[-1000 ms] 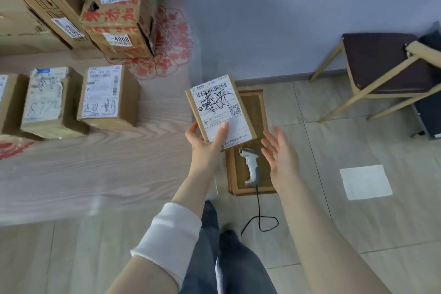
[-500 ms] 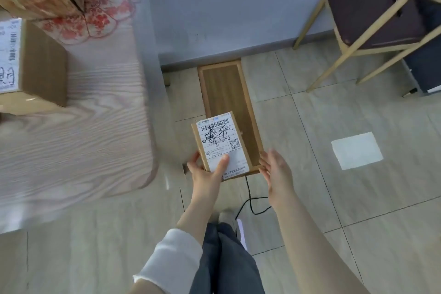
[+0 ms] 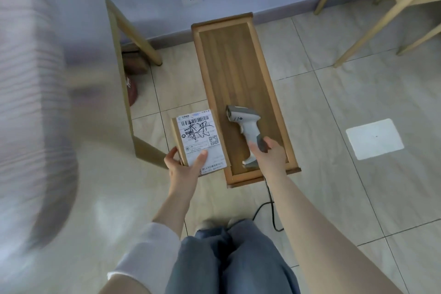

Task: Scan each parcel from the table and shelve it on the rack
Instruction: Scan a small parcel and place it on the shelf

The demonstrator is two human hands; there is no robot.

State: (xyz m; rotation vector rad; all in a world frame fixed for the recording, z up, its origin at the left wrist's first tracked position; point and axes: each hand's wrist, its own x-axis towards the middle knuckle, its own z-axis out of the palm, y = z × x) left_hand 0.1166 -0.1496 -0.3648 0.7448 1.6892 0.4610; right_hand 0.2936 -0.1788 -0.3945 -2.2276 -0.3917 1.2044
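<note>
gripping scanner [image 3: 245,127] now: right hand [image 3: 270,158], beside parcel [image 3: 200,139]

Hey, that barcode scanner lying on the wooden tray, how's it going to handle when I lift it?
The scanner looks like rigid plastic, so probably stiff and light. Its head juts past the handle, so it may tip forward. The cable trailing below could tug.

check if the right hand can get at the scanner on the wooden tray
Probably yes: the right hand seems to hold the handle of the white and grey handheld scanner; nothing blocks it.
</note>
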